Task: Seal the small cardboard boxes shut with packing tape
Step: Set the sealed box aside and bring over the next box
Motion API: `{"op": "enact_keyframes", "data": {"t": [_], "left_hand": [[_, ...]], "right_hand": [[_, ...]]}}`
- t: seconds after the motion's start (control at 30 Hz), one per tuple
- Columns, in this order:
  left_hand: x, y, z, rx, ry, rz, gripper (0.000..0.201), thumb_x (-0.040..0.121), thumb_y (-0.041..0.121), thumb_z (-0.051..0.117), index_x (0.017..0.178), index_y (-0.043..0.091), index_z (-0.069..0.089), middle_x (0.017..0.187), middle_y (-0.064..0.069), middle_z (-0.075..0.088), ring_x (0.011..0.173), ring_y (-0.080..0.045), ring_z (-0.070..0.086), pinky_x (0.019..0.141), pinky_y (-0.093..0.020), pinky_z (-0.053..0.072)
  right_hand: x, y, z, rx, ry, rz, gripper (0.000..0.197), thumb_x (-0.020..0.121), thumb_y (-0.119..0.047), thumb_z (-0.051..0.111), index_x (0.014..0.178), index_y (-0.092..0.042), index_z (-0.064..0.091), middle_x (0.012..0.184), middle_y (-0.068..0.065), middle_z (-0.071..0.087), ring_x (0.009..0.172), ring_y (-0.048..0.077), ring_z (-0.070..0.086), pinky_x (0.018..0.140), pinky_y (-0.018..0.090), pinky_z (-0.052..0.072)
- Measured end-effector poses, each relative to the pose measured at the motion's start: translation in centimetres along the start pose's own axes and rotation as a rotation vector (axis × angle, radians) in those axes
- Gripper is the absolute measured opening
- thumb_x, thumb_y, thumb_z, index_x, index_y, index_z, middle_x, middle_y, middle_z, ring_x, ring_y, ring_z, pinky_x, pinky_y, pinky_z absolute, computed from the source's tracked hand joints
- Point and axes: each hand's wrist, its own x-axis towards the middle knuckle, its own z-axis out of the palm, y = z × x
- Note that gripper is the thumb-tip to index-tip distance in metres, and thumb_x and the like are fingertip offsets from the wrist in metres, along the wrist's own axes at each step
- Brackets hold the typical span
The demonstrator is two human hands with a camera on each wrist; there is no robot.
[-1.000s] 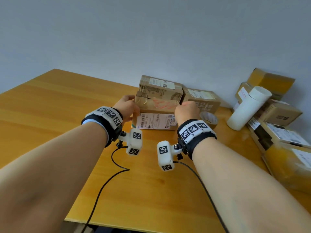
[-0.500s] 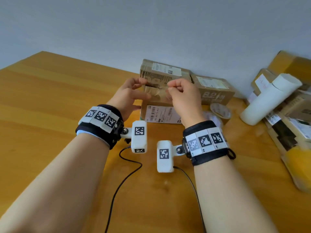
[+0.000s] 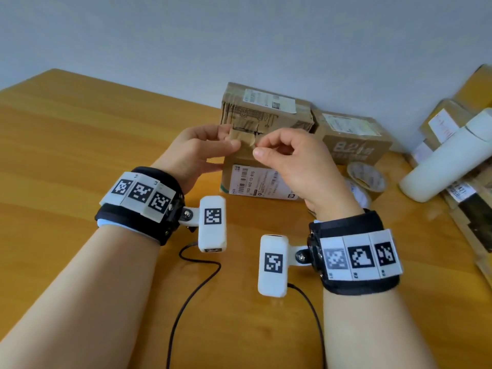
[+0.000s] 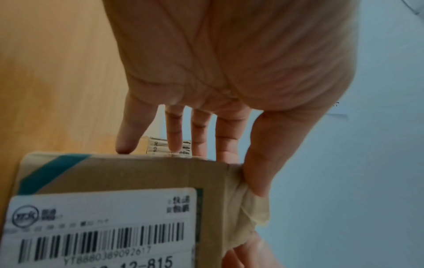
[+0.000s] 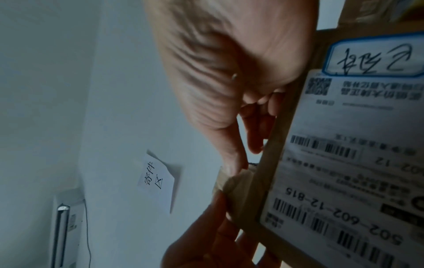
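- Wooden table (image 3: 80, 161), orange-brown, bearing everything else.
- Pale grey-blue wall (image 3: 239, 35) behind the table.
- White cylinder (image 3: 447, 161) lying tilted at the table's right side, leaning on a pile there.
- Two black cables (image 3: 197, 288) trailing across the table toward its near edge.
- White paper note (image 5: 157, 183) with handwritten characters, stuck to the wall.
- A grey upright fixture (image 5: 60, 234) below the note, with a thin cord beside it; what it is cannot be told.

Black wrist straps (image 3: 138, 206), white coded tags (square patterns), white camera pods (image 3: 213, 223), cables (image 3: 191, 294)
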Motion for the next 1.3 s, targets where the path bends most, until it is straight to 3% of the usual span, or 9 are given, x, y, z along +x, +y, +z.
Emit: {"op": "enact_keyframes", "data": {"t": [0.27,0.37,0.43,0.63,0.83,0.93,1.1,1.2,1.3], "left_hand": [[-0.7,0.8,0.3,0.01,0.042,-0.013,0.012,0.085,0.02,0.07,0.075,0.016,0.075,0.111,0.0,0.072,0.105,-0.02,0.067,0.101,-0.061,0.047],[-0.6,1.1,0.0,0.048,0.026,-0.032,0.014,0.086,0.019,0.071,0.087,0.005,0.069,0.124,-0.006,0.069,0.114,-0.027,0.065,0.102,-0.063,0.045],[-0.6,1.3,0.0,0.067,0.032,-0.058,0.012,0.082,0.022,0.072,0.082,0.01,0.069,0.126,-0.005,0.068,0.117,-0.028,0.063,0.101,-0.062,0.045],[-0.4,1.7,0.8,0.048,0.102,-0.08,0.017,0.087,0.011,0.067,0.072,0.017,0.062,0.089,-0.001,0.072,0.091,-0.016,0.07,0.095,-0.057,0.051],[-0.4,2.2,0.8,0.034,0.105,-0.121,0.036,0.088,0.006,0.064,0.054,0.018,0.068,0.085,-0.002,0.073,0.089,-0.015,0.071,0.089,-0.052,0.055],[-0.3,2.3,1.1,0.026,0.157,-0.149,0.027,0.084,0.001,0.062,0.062,0.015,0.064,0.081,-0.005,0.071,0.089,-0.019,0.071,0.087,-0.053,0.057],[-0.1,2.4,1.6,0.074,0.181,-0.169,0.028,0.085,-0.003,0.062,0.063,0.013,0.057,0.083,-0.01,0.07,0.091,-0.026,0.071,0.085,-0.053,0.058],[-0.2,2.4,1.7,0.096,0.231,-0.196,0.017,0.083,-0.004,0.067,0.087,0.01,0.057,0.088,-0.007,0.067,0.095,-0.028,0.071,0.086,-0.05,0.059],[-0.2,2.2,1.6,0.069,0.274,-0.233,0.039,0.082,-0.004,0.07,0.115,0.011,0.053,0.095,-0.004,0.068,0.096,-0.022,0.071,0.09,-0.047,0.056]], "right_hand": [[-0.1,0.0,0.5,-0.101,0.067,0.004,0.013,0.094,-0.037,0.072,0.086,-0.027,0.072,0.105,-0.012,0.06,0.084,-0.004,0.054,0.069,0.014,0.037],[-0.1,0.1,0.4,-0.156,0.064,0.009,0.016,0.096,-0.039,0.069,0.088,-0.025,0.072,0.107,-0.013,0.058,0.082,-0.009,0.049,0.065,0.009,0.028],[-0.1,0.2,0.5,-0.184,0.071,0.01,0.017,0.096,-0.039,0.068,0.09,-0.024,0.072,0.108,-0.014,0.057,0.081,-0.011,0.045,0.064,0.007,0.025],[0.1,0.1,0.8,-0.258,0.088,0.007,0.016,0.097,-0.042,0.066,0.091,-0.028,0.071,0.108,-0.012,0.058,0.08,-0.012,0.043,0.062,0.006,0.025],[0.0,0.0,0.9,-0.211,0.082,0.007,0.008,0.094,-0.04,0.07,0.093,-0.032,0.071,0.107,-0.014,0.059,0.083,-0.006,0.049,0.066,0.011,0.028],[0.0,0.0,1.1,-0.185,0.094,0.001,0.006,0.092,-0.037,0.073,0.096,-0.034,0.07,0.104,-0.015,0.062,0.085,-0.002,0.056,0.068,0.015,0.037],[0.2,0.2,1.5,-0.143,0.107,-0.039,0.006,0.092,-0.03,0.074,0.094,-0.034,0.07,0.107,-0.013,0.063,0.09,0.003,0.061,0.089,0.038,0.056],[0.2,0.1,1.7,-0.167,0.098,-0.05,0.008,0.094,-0.03,0.071,0.091,-0.038,0.07,0.109,-0.013,0.059,0.097,0.006,0.058,0.097,0.044,0.052],[0.1,0.2,1.6,-0.184,0.077,-0.054,0.012,0.097,-0.031,0.067,0.092,-0.041,0.069,0.111,-0.015,0.057,0.107,0.009,0.054,0.102,0.044,0.046]]}}
